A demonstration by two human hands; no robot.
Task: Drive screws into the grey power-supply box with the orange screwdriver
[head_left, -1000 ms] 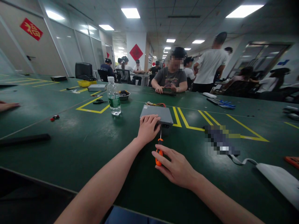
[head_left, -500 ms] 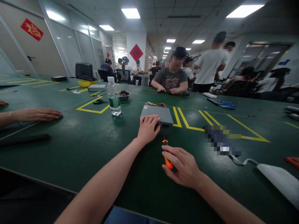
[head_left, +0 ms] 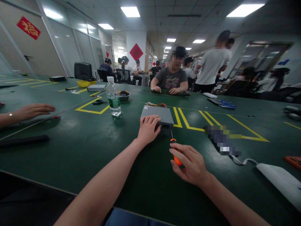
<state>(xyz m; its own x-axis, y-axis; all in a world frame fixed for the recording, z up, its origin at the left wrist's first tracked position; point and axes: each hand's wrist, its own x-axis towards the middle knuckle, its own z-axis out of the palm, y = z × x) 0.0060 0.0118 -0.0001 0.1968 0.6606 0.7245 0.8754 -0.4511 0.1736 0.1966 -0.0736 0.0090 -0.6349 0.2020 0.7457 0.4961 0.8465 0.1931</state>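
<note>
A grey computer power supply (head_left: 160, 112) lies on the green table ahead of me, its coloured cables (head_left: 157, 105) bunched behind it. My left hand (head_left: 150, 129) grips its near left part, fingers over the top and thumb along the front side. In my right hand (head_left: 188, 161) is an orange and black screwdriver (head_left: 177, 159), held between fingers and thumb. Its thin shaft points up toward the supply's front right corner, beside the power socket (head_left: 166, 126). Whether the tip touches the case I cannot tell.
A water bottle (head_left: 114, 99) stands left of the supply, near a metal bowl (head_left: 124, 96) and black pliers (head_left: 99, 102). At right lie a blurred dark object (head_left: 221, 141) and a white case (head_left: 279, 179). A co-worker's hand (head_left: 35, 110) rests at left; another person (head_left: 170, 78) sits opposite.
My right hand has shifted the screwdriver right and slightly up, toward the supply's right corner. My left hand stays on the supply. The co-worker's hand at left has drawn back a little.
</note>
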